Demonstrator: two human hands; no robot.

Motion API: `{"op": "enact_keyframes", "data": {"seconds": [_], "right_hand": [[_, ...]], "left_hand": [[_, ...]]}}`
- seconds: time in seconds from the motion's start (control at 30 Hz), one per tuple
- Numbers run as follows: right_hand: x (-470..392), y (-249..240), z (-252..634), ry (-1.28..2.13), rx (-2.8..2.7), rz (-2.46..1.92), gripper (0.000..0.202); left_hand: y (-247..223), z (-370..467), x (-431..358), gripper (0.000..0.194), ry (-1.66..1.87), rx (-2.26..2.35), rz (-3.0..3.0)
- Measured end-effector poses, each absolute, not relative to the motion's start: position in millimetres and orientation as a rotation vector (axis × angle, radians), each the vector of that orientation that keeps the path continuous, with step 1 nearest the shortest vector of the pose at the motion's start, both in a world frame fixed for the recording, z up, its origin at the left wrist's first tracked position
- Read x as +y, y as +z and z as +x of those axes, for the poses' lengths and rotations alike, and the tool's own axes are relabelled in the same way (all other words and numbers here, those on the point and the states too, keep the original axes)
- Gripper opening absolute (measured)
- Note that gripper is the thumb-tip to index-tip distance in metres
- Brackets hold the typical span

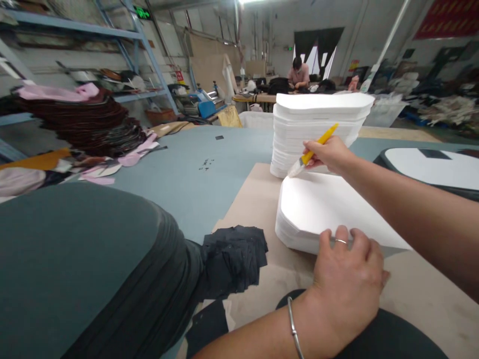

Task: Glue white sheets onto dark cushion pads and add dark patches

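Note:
My right hand grips a yellow-handled brush. The bristles touch the far left corner of the top white sheet on a low stack. Along the near edge of that stack lies my left hand, its fingers bent over the edge and slightly apart, with a ring and a bracelet on it. Behind the low stack rises a taller stack of white pieces. Small black fabric squares lie in a loose pile to the left. Part of a dark piece shows beneath my left arm.
A large stack of dark green pieces fills the near left. Dark red pieces are piled at the back left beside blue shelving. A white-topped dark piece lies at the right. A person sits at a far table.

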State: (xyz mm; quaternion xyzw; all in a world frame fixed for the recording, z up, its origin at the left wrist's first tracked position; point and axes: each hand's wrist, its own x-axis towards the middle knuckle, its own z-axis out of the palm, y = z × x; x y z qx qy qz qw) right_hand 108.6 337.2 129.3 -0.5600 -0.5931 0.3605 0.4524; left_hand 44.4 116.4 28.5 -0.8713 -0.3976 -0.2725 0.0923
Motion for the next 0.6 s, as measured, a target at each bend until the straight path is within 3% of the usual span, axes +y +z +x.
{"op": "enact_keyframes", "data": {"seconds": [0.2, 0.37, 0.6], "right_hand": [[345, 151, 141, 0.989, -1.751, -1.283, 0.010], [341, 158, 183, 1.093, -1.916, -1.421, 0.015], [311, 163, 256, 0.928, -1.749, -1.609, 0.008]], "left_hand": [[29, 45, 117, 0.038, -0.782, -1.193, -2.573], [26, 48, 120, 0.035, -0.791, -1.199, -2.555], [26, 49, 123, 0.037, -0.791, -1.198, -2.576]]}}
